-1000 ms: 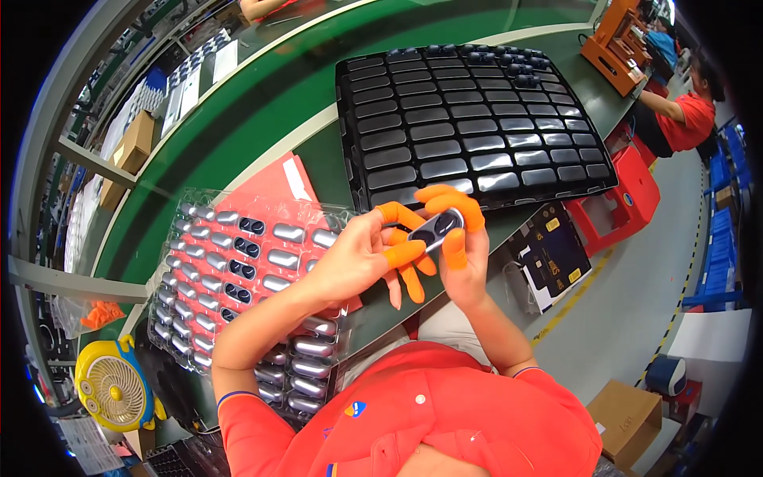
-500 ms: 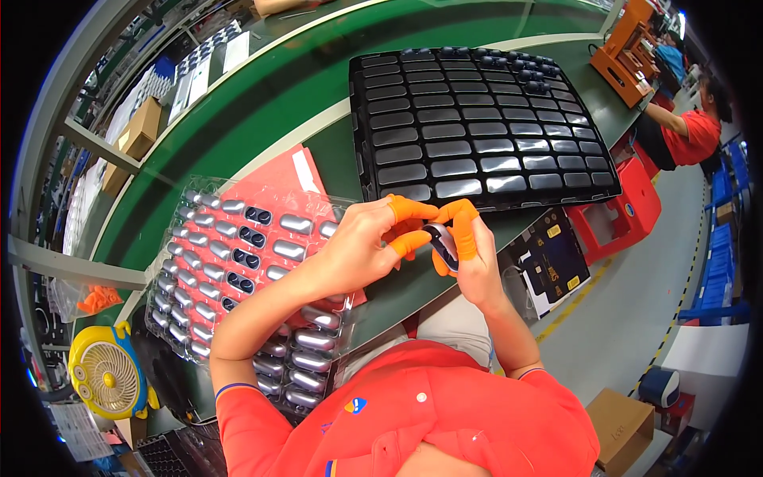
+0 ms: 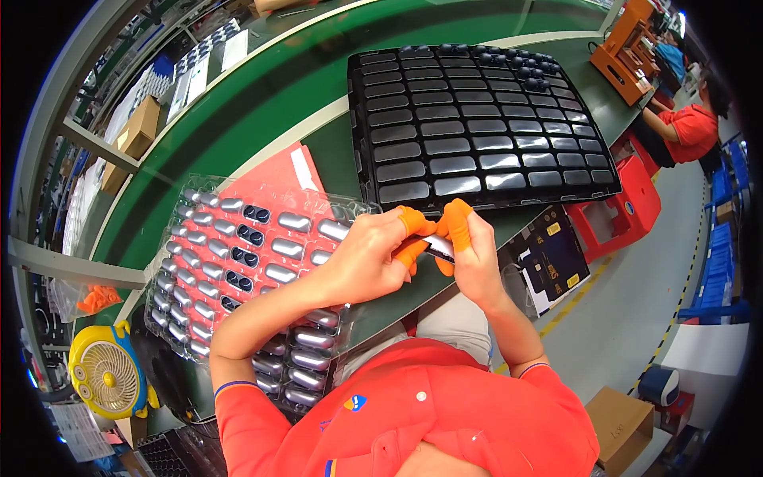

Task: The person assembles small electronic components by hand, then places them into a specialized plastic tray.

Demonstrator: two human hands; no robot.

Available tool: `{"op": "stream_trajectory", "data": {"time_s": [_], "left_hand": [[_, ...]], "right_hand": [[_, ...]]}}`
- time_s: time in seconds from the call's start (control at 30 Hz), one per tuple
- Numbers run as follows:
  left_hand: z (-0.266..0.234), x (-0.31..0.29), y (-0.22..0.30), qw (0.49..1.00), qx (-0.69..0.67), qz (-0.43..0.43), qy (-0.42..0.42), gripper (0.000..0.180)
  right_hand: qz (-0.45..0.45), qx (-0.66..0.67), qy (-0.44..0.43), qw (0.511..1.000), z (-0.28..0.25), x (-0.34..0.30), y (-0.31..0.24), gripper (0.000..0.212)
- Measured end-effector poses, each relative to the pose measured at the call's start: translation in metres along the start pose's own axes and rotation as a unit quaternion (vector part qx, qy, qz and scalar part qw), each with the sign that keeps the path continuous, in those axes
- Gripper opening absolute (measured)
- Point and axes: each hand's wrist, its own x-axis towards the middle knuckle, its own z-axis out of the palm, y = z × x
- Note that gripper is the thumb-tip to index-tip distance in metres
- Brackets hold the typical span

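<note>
Between my two hands is a small oval silver-and-black case (image 3: 439, 246), now seen nearly edge on. My left hand (image 3: 380, 248) pinches its left end, and my right hand (image 3: 470, 248) grips the other end. Orange finger cots cover several fingertips. What the fingers do on the far side is hidden. Left of my hands lies a clear plastic tray (image 3: 350, 208) of silver oval shells (image 3: 294, 222); a few pieces (image 3: 245, 257) there show two dark round recesses. Just beyond my hands stands a large black tray (image 3: 485, 145) with rows of oblong pockets.
Pink sheets (image 3: 278, 171) lie partly under the clear tray. A yellow fan (image 3: 110, 374) stands at the left. At the right are a red stool (image 3: 628, 211), a cardboard box (image 3: 620, 433) and an orange bench fixture (image 3: 624, 60). Another person (image 3: 690, 127) in red sits beyond.
The case has tipped from showing its dark oval face to showing its pale edge. My left fingers have closed nearer to it. The other person has shifted slightly.
</note>
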Motion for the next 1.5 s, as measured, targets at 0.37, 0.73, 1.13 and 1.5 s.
{"op": "stream_trajectory", "data": {"time_s": [0.37,0.73,1.13,1.5], "left_hand": [[-0.020,0.015,0.013,0.965,-0.206,-0.153,-0.047,0.029],[-0.018,0.018,0.004,0.965,-0.219,-0.141,-0.023,0.033],[-0.009,-0.013,0.011,0.964,0.233,0.037,0.125,0.041],[-0.098,-0.188,0.021,0.903,0.313,-0.227,0.189,0.043]], "right_hand": [[0.205,0.349,-0.127,0.906,-0.012,0.005,0.001,0.051],[0.153,0.309,-0.110,0.932,-0.005,-0.003,0.003,0.053],[-0.054,0.236,0.005,0.970,0.026,-0.005,0.011,0.032],[-0.050,0.083,-0.097,0.991,0.022,-0.007,0.024,0.026]]}}
